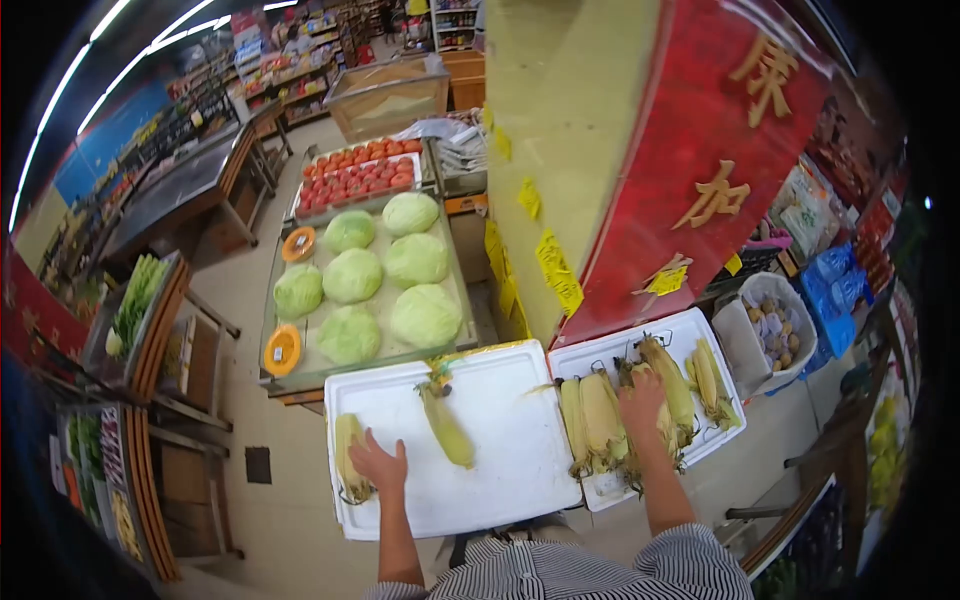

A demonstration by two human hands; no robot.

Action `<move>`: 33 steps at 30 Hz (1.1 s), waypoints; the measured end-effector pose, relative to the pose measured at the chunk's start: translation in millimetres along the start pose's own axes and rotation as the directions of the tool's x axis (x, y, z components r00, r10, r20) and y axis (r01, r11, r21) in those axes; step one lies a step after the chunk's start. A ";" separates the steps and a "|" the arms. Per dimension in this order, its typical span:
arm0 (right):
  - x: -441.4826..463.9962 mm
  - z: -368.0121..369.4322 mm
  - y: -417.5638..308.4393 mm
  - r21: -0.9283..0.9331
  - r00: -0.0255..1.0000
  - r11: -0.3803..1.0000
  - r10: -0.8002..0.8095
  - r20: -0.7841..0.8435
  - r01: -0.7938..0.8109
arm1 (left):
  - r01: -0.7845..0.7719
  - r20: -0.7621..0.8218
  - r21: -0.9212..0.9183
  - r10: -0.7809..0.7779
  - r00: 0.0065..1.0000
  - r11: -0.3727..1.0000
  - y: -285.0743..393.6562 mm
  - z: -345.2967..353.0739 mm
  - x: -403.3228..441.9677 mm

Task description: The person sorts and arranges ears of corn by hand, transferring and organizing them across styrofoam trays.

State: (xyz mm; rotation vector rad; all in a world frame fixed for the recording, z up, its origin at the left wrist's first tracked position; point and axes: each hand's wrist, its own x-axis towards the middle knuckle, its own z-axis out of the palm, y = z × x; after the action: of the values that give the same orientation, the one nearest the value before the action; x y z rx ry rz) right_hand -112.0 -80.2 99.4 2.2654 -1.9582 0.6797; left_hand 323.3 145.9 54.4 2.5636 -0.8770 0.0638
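My left hand (380, 462) has its fingers spread, at the right side of an ear of corn (349, 450) in the left white foam tray (510, 440). The fingertips seem to touch its husk. A second ear of corn (445, 425) lies slanted near that tray's middle. Over in the right white foam tray (712, 445), my right hand (643, 400) has its fingers bent over an ear of corn among a row of husked ears (600, 412); its palm side is hidden. More corn (672, 385) lies to the right of that hand.
Beyond the left tray is a stand with cabbages (352, 275), orange tape rolls (283, 348) and tomatoes (358, 182). A red and yellow pillar (640, 200) rises behind the right tray. At the right stands a white bin (738, 340) of round produce. Vegetable racks (140, 330) line the left.
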 end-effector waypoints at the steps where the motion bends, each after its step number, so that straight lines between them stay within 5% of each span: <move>1: -7.2 9.8 -21.7 0.134 0.994 0.985 -0.107 -0.029 0.110 | 0.090 0.056 -0.005 -0.090 0.994 0.996 -9.2 -4.2 5.9; 2: -14.5 18.0 -48.6 0.263 0.976 0.940 -0.203 -0.074 0.215 | 0.172 0.110 -0.008 -0.171 0.979 0.985 -17.9 -4.9 10.1; 3: -22.7 17.4 -84.0 0.368 0.978 0.917 -0.195 0.074 0.155 | 0.248 0.217 0.020 -0.246 0.945 0.969 -27.3 2.7 12.2; 4: -32.2 17.5 -120.7 0.458 0.956 0.885 -0.196 0.220 0.076 | 0.217 0.231 0.082 -0.230 0.945 0.973 -27.0 2.6 11.1; 6: -59.6 54.1 -169.9 0.576 0.908 0.801 -0.351 0.229 0.164 | 0.145 0.258 0.210 -0.198 0.946 0.967 -23.6 -1.9 6.9; 12: -101.2 100.5 -286.6 0.344 0.665 0.905 -0.420 0.617 0.252 | 0.219 0.201 -0.076 -0.200 0.959 0.973 -63.9 10.1 19.9; 15: -108.1 105.1 -320.0 0.219 0.580 0.934 -0.348 0.737 0.283 | 0.233 0.156 0.051 -0.238 0.959 0.971 -72.0 -7.3 25.9; 21: -119.2 130.6 -336.2 0.118 0.666 0.950 -0.289 0.687 0.289 | 0.248 0.311 0.060 -0.254 0.916 0.967 -105.1 -3.8 28.3; 24: -110.7 130.3 -328.4 0.120 0.625 0.967 -0.237 0.744 0.224 | 0.264 0.308 0.017 -0.256 0.916 0.964 -110.9 -7.8 30.2; 27: -101.6 113.9 -323.4 0.165 0.604 0.981 -0.191 0.774 0.099 | 0.367 0.321 0.079 -0.372 0.871 0.927 -113.0 -12.6 30.7; 30: -101.1 112.5 -299.3 0.387 0.650 0.920 -0.252 0.717 -0.070 | 0.397 0.375 0.045 -0.383 0.844 0.917 -118.0 -9.0 29.8; 33: -97.0 84.2 -271.6 0.429 0.589 0.862 -0.206 0.782 -0.268 | 0.389 0.440 -0.014 -0.344 0.829 0.921 -118.7 -20.6 31.5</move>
State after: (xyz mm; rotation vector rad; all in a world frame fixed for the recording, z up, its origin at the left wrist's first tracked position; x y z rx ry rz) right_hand 162.4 31.6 50.0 3.3336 -2.3632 0.1005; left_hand 420.9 220.4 33.5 2.6386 -0.4868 -0.6724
